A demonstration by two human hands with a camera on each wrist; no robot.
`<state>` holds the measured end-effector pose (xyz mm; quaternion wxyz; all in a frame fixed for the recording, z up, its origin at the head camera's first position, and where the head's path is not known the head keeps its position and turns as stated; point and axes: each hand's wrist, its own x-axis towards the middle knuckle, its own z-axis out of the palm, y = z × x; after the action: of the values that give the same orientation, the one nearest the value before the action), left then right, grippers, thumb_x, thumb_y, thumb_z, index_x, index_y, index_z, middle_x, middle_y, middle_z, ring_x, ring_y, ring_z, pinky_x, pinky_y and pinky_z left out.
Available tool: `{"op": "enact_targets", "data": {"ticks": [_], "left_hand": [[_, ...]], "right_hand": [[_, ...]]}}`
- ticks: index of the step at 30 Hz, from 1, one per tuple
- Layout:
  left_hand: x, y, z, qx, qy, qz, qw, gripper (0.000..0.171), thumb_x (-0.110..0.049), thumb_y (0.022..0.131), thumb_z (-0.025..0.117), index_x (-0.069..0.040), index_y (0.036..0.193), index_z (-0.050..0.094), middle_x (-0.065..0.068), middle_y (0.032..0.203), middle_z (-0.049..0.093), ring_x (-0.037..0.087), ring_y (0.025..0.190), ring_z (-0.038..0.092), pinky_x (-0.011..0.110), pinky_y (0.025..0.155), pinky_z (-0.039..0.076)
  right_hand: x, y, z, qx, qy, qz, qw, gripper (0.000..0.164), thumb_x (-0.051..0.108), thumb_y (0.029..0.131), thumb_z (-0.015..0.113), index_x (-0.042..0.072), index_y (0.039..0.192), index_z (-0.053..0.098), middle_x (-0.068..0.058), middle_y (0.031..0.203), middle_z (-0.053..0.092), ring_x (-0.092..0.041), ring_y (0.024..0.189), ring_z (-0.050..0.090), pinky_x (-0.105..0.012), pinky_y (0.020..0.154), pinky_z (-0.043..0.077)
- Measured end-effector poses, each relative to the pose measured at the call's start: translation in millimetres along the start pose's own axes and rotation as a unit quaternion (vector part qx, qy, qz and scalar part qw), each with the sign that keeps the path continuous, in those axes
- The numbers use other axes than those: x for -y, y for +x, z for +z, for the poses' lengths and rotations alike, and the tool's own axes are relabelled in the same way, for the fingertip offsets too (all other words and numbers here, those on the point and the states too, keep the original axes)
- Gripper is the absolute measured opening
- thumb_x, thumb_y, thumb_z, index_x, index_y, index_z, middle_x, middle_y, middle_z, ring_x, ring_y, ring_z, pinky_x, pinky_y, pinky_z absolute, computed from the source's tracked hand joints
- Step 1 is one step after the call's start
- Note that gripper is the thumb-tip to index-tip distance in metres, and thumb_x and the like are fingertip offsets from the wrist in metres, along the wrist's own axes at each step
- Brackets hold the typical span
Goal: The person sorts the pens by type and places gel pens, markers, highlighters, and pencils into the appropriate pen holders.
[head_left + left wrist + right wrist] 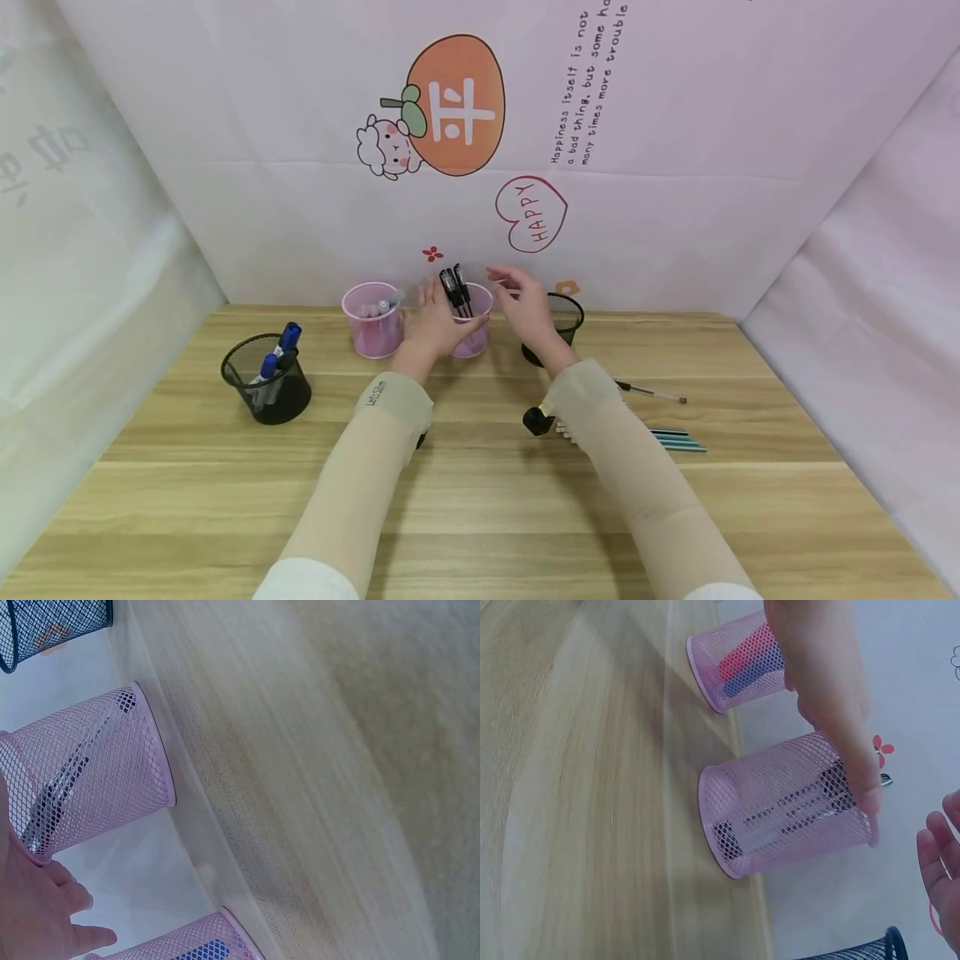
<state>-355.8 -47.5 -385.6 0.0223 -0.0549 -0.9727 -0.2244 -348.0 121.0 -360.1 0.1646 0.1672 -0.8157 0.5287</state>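
My left hand (435, 327) holds a pink mesh pen holder (469, 343) near its rim, with the thumb across the front and the fingers along its left side. Several black pens (454, 290) stand in this holder, leaning left in the head view. In the right wrist view, the left thumb lies over the rim of the pen holder (780, 810). Just right of the holder, my right hand (527, 312) is raised with loosely bent fingers and nothing visible in them. A second pink mesh holder (375, 335) with markers stands left of my left hand.
A black mesh holder (279, 400) with blue-capped markers stands at the left. Another black mesh holder (567, 317) is partly hidden behind my right hand. On the right lie a pen (651, 392) and several teal sticks (678, 441), partly covered by the right sleeve. A printed cloth (300, 208) hangs behind.
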Motion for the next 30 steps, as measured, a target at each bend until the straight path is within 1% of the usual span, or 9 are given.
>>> {"op": "enact_targets", "data": {"ticks": [5,10,12,16,20,23,26,27,30], "left_hand": [[0.3,-0.2,0.1,0.0,-0.001,0.003,1.0,0.12,-0.078,0.089,0.054,0.004,0.162,0.005,0.019,0.171,0.002,0.036,0.156,0.004,0.067,0.119,0.009],[-0.1,-0.3,-0.8,-0.001,-0.005,0.003,1.0,0.121,-0.079,0.089,0.054,0.004,0.162,0.005,0.018,0.171,0.001,0.036,0.156,0.003,0.067,0.12,0.009],[-0.4,-0.2,-1.3,-0.001,-0.005,0.003,1.0,0.121,-0.08,0.089,0.053,0.004,0.162,0.005,0.018,0.171,0.001,0.035,0.156,0.002,0.066,0.12,0.008],[-1.1,-0.2,-1.8,0.0,-0.006,0.003,1.0,0.121,-0.08,0.089,0.052,0.004,0.162,0.006,0.018,0.171,0.001,0.035,0.156,0.002,0.066,0.12,0.008],[-1.2,-0.8,-1.7,0.0,-0.01,0.004,0.9999,0.12,-0.08,0.089,0.052,0.003,0.163,0.005,0.018,0.171,0.0,0.035,0.156,0.001,0.066,0.12,0.007],[-0.4,-0.9,-1.0,0.002,-0.012,0.005,0.9999,0.121,-0.08,0.089,0.052,0.003,0.163,0.004,0.018,0.171,-0.001,0.035,0.156,0.0,0.066,0.12,0.006],[0.9,-0.4,0.0,0.003,-0.015,0.006,0.9999,0.121,-0.079,0.089,0.052,0.003,0.163,0.003,0.017,0.171,-0.002,0.035,0.156,0.0,0.066,0.119,0.005],[1.5,-0.1,0.4,0.003,-0.016,0.006,0.9998,0.121,-0.079,0.089,0.053,0.003,0.163,0.003,0.018,0.171,-0.001,0.035,0.156,0.0,0.066,0.119,0.005],[3.2,0.5,1.2,0.001,-0.018,0.007,0.9998,0.121,-0.079,0.089,0.053,0.003,0.163,0.002,0.018,0.171,-0.001,0.035,0.156,0.0,0.066,0.12,0.006]], "right_hand": [[-5,-2,-12,0.001,0.014,-0.019,1.0,0.029,0.003,0.104,0.056,0.001,0.132,0.067,-0.017,0.123,0.069,-0.029,0.114,0.064,-0.042,0.1,0.052],[-9,-6,-26,-0.01,0.011,-0.043,0.999,0.027,0.004,0.104,0.058,0.0,0.128,0.069,-0.018,0.119,0.07,-0.029,0.111,0.065,-0.044,0.094,0.054],[-10,-7,-32,-0.013,0.006,-0.047,0.999,0.027,0.004,0.104,0.058,-0.001,0.128,0.068,-0.018,0.119,0.071,-0.029,0.111,0.065,-0.043,0.093,0.055],[-12,-10,-44,-0.009,0.003,-0.045,0.999,0.028,0.004,0.104,0.058,-0.002,0.129,0.068,-0.019,0.12,0.07,-0.029,0.111,0.065,-0.035,0.092,0.054],[-13,-14,-56,-0.005,0.006,-0.033,0.999,0.028,0.004,0.104,0.058,-0.004,0.13,0.067,-0.022,0.123,0.068,-0.031,0.113,0.063,-0.021,0.089,0.049],[-9,-20,-65,-0.007,0.0,-0.033,0.999,0.029,0.0,0.104,0.056,-0.008,0.13,0.065,-0.026,0.123,0.066,-0.037,0.114,0.062,-0.016,0.086,0.045],[1,-26,-74,-0.011,-0.015,-0.038,0.999,0.029,-0.004,0.103,0.054,-0.011,0.13,0.063,-0.03,0.123,0.065,-0.041,0.113,0.061,-0.015,0.084,0.045],[4,-28,-77,-0.012,-0.017,-0.042,0.999,0.029,-0.004,0.103,0.054,-0.012,0.13,0.062,-0.031,0.122,0.065,-0.041,0.113,0.061,-0.016,0.083,0.046],[0,-30,-86,-0.015,-0.029,-0.04,0.999,0.029,-0.002,0.104,0.054,-0.011,0.131,0.062,-0.029,0.122,0.065,-0.038,0.112,0.06,-0.017,0.084,0.046]]}}
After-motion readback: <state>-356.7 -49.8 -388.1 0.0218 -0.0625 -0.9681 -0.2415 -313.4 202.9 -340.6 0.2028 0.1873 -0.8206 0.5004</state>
